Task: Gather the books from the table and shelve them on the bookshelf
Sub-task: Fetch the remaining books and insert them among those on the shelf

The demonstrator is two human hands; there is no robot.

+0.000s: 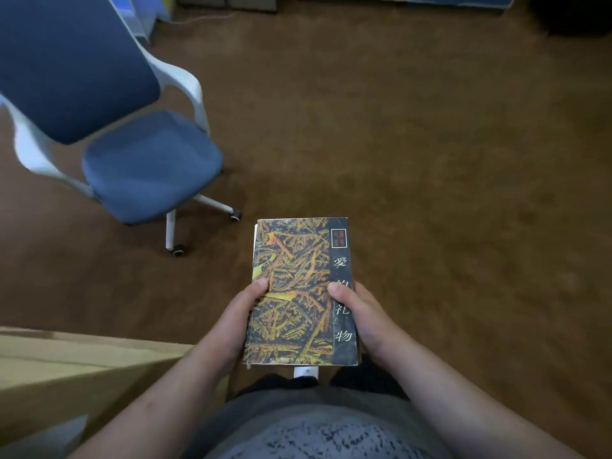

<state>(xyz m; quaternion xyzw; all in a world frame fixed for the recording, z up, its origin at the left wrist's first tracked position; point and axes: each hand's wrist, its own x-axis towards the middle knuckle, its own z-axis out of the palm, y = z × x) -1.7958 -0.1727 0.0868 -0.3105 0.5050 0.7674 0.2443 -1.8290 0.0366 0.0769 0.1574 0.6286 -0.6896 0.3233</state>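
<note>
Both hands clamped on the book stack, carried flat at waist height over the floor.

Nearest in: left hand (pixel 231 326) on the left long edge, right hand (pixel 361 321) on the right long edge, thumbs on top of the cover, fingers underneath and hidden. Books (pixel 299 291): dark cover with a yellow leaf pattern on top, a pale edge of at least one more volume showing under its left side; count unclear. Long axis runs straight away from the body, spine side to the right. Grip is symmetric, neither hand nearer. Table (pixel 66 362) corner sits low left, just beside the left forearm, books already clear of it. Office chair (pixel 145 160) further out, ahead-left. Blue-fronted furniture (pixel 457 0) at far edge, maybe the bookshelf, can't confirm. Judgement: in transit; stack needs tipping upright before shelving.
</note>
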